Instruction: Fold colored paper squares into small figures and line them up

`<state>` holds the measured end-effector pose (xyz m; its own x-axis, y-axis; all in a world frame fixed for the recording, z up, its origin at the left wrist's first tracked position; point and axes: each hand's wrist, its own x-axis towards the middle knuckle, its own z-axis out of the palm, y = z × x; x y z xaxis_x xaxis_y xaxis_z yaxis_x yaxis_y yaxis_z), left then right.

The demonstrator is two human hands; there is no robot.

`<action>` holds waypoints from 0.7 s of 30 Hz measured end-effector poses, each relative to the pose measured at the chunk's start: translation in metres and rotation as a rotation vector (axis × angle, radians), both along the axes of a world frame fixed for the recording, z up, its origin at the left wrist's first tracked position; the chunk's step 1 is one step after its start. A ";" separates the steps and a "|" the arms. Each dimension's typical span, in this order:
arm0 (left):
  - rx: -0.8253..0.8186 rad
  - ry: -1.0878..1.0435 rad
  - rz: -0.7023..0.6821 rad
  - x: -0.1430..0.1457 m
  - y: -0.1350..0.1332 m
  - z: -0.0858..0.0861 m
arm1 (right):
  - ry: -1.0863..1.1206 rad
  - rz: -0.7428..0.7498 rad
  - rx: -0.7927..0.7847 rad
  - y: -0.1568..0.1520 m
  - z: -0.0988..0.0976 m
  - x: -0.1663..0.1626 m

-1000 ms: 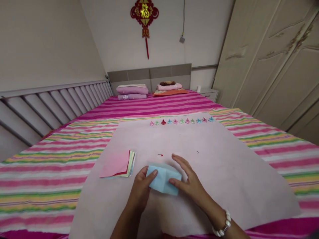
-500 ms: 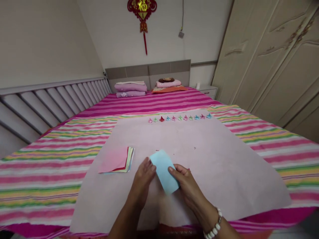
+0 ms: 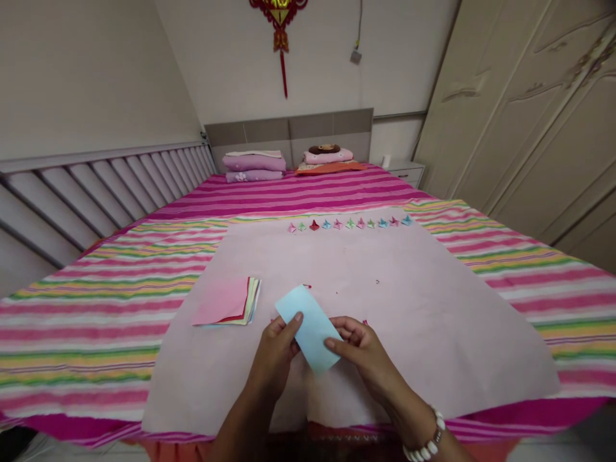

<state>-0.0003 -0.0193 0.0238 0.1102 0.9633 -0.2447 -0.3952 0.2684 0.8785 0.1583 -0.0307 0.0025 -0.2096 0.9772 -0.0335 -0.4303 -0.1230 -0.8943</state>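
Note:
A light blue sheet of paper [image 3: 310, 328], shaped as a narrow rectangle, is held up tilted between both hands. My left hand [image 3: 276, 350] pinches its left edge, thumb on top and fingers behind. My right hand [image 3: 359, 350] grips the right edge in the same way, its fingers partly hidden behind the paper. To the left of my hands lies a stack of coloured paper [image 3: 224, 301], pink on top with red, pale green and blue edges showing. Beneath everything spreads a large pale sheet [image 3: 433, 321].
Several small folded paper pieces [image 3: 350, 223] in pink, green, red and blue stand in a row along the sheet's far edge. The sheet covers a bed with a striped bedspread [image 3: 96, 308]. Folded bedding [image 3: 254, 163] rests by the headboard; a slatted rail [image 3: 120, 179] runs along the left.
My left hand has shifted its grip further onto the blue paper, its thumb now lying on the face. The paper has turned a little, its upper end going left. The view has tilted slightly down.

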 end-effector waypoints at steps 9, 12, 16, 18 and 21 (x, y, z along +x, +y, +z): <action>-0.001 0.033 -0.047 -0.002 -0.005 0.005 | -0.097 -0.081 0.056 -0.005 0.006 0.004; -0.024 0.015 -0.076 -0.005 -0.004 0.006 | -0.170 -0.034 0.188 -0.005 0.005 0.010; 0.000 0.063 -0.130 -0.007 -0.005 0.007 | -0.312 0.009 0.412 -0.004 0.006 0.013; 0.035 0.118 -0.154 -0.007 -0.006 0.008 | -0.330 0.044 0.473 -0.002 0.008 0.013; 0.081 0.193 -0.179 -0.007 -0.008 0.011 | -0.323 0.086 0.486 0.000 0.011 0.012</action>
